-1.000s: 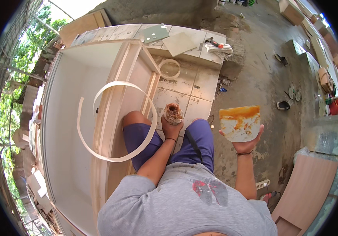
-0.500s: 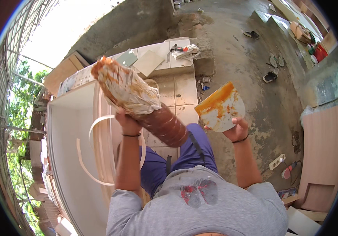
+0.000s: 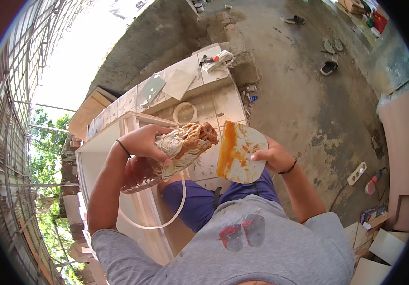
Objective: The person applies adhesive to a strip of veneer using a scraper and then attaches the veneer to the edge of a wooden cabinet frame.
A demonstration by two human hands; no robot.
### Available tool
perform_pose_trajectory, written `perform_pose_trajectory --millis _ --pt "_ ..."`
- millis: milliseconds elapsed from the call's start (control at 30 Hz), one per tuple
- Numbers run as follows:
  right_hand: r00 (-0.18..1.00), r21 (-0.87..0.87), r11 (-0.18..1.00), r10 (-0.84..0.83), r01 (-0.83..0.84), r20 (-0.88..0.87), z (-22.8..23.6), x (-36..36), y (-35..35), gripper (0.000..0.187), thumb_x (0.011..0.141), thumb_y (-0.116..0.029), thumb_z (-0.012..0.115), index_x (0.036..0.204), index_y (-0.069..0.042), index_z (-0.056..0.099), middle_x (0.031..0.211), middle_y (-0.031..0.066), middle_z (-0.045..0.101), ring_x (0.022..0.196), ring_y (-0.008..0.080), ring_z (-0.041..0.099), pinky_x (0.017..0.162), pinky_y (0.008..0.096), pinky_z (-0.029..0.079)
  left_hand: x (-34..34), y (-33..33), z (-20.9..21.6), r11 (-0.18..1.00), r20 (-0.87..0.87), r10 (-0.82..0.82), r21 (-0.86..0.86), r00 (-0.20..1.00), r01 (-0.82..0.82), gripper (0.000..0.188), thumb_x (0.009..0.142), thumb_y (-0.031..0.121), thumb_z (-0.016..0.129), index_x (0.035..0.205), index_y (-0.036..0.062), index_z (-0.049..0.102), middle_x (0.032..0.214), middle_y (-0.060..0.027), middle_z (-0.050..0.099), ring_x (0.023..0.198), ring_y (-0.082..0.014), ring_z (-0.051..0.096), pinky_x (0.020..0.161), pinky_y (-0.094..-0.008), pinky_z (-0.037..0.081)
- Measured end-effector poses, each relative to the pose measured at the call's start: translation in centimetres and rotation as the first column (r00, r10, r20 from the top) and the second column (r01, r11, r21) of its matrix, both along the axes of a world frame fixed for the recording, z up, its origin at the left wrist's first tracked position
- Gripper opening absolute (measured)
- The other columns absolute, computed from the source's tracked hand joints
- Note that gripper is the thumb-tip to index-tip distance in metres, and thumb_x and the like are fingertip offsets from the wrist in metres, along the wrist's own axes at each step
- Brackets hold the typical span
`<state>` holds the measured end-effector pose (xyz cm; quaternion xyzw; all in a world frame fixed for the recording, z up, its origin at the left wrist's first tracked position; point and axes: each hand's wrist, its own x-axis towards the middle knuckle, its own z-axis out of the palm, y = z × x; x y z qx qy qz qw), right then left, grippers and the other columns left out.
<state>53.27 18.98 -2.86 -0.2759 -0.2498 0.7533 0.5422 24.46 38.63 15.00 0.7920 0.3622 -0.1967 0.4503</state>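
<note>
My left hand (image 3: 143, 141) is wrapped round a tube-shaped plastic bag (image 3: 185, 147) of dark red-brown stuff. Its crumpled whitish end, smeared orange-brown, points right. In my right hand (image 3: 274, 156) is a rounded whitish spreader (image 3: 248, 151), with the thumb on its face and the fingers behind. Orange-brown paste coats the spreader's straight left edge and streaks its face. The bag's smeared end is close to that edge, with a narrow gap between them. Both things are held up above my lap.
A pale cabinet box (image 3: 96, 173) stands at my left, with a curved cream strip (image 3: 176, 216) by it. Beyond, a tiled ledge (image 3: 127, 102) carries a green panel (image 3: 152, 89), a beige panel (image 3: 179, 84) and a white cloth (image 3: 219, 61). A power strip (image 3: 356, 174) lies on the floor at right.
My left hand has turned the bag so its smeared end swings from upper left to the right. My right hand has moved the spreader slightly left and lower, its coated edge now facing the bag.
</note>
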Motion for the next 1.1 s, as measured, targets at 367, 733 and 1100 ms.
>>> perform_pose_trajectory --millis 367,733,1100 --pt "0.944 -0.013 0.994 0.106 -0.108 0.311 0.1 -1.0 0.8 0.059 0.076 -0.008 0.064 0.132 0.004 0.051 0.113 0.0112 0.066 0.101 0.0165 0.062 0.089 0.0303 0.05 0.7 1.6 1.1 0.996 -0.295 -0.091 -0.041 0.951 0.083 0.073 0.058 0.044 0.086 0.115 0.0007 0.068 0.095 -0.0118 0.073 0.085 -0.0196 0.069 0.083 -0.0313 0.051" --pt "0.925 -0.011 0.976 0.21 -0.217 0.318 1.0 -2.2 2.3 0.059 0.077 -0.009 0.064 0.133 0.003 0.051 0.11 0.0113 0.067 0.098 0.0175 0.062 0.087 0.0296 0.05 0.6 2.0 2.2 0.998 -0.398 -0.063 -0.03 0.915 0.056 0.075 0.057 0.044 0.086 0.116 0.0017 0.068 0.095 -0.012 0.074 0.085 -0.0207 0.069 0.083 -0.0321 0.052" --pt "0.923 -0.018 0.97 0.238 -0.244 0.303 0.3 -3.0 2.5 0.06 0.078 -0.01 0.064 0.135 0.002 0.05 0.112 0.0126 0.067 0.101 0.0181 0.063 0.089 0.0297 0.05 1.9 1.9 3.2 0.998 -0.494 -0.032 -0.059 0.869 0.003 0.077 0.058 0.031 0.088 0.124 -0.001 0.063 0.101 -0.0097 0.072 0.089 -0.0166 0.067 0.089 -0.0305 0.052"
